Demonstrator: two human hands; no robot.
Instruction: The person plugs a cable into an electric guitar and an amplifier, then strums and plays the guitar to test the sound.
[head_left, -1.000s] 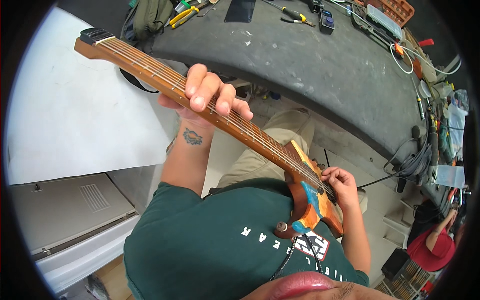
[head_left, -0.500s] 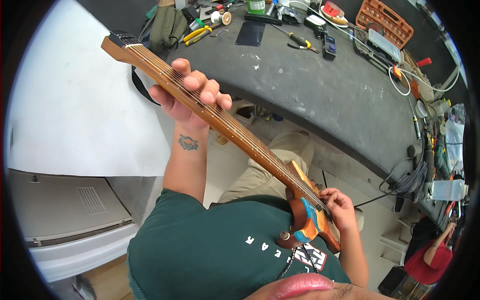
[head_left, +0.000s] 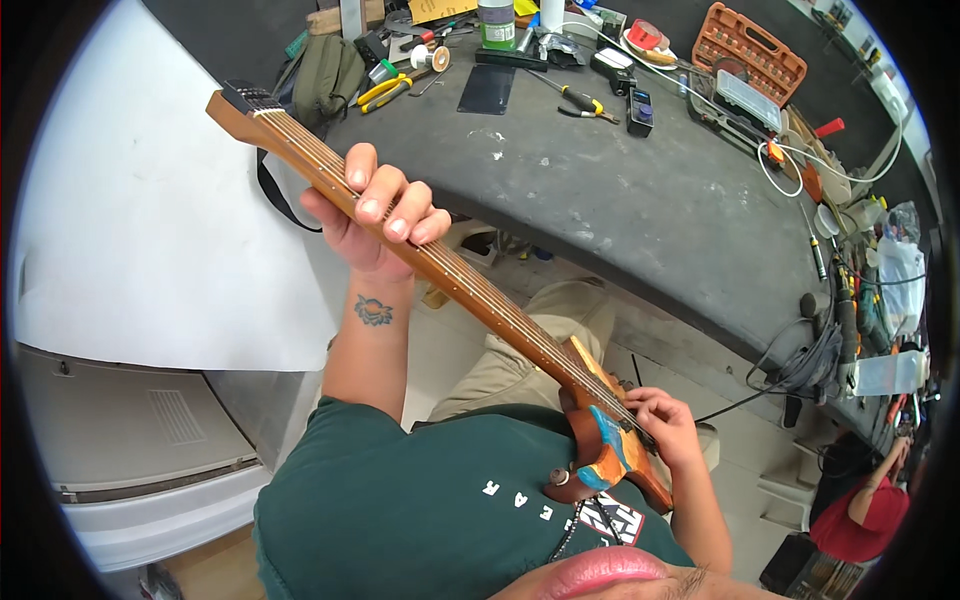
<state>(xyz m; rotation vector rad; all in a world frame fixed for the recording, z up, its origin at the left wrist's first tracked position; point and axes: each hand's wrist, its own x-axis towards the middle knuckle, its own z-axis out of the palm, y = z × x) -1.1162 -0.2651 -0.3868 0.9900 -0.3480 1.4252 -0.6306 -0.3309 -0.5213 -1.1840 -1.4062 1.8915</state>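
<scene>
A wooden electric guitar (head_left: 470, 290) with a headless black nut end and a blue-and-amber body (head_left: 615, 460) lies diagonally across my torso. My left hand (head_left: 380, 215) is wrapped round the upper neck, thumb at its edge and fingertips curled on the strings, partly spread along them. My right hand (head_left: 660, 420) is curled at the strings over the body, thumb and forefinger close together; whatever is between them is too small to make out. A black cable (head_left: 720, 410) runs from near the guitar toward the bench side.
The dark bench (head_left: 640, 200) ahead holds pliers (head_left: 380, 92), a screwdriver (head_left: 580, 98), a black pedal (head_left: 640, 113), an orange tool case (head_left: 745, 50) and cables (head_left: 800, 370). A white board (head_left: 150, 200) stands left. A co-worker in red (head_left: 865, 510) is at lower right.
My left hand has moved along the neck toward its upper end and its fingers have shifted on the strings. The view has shifted, showing more of the bench's back.
</scene>
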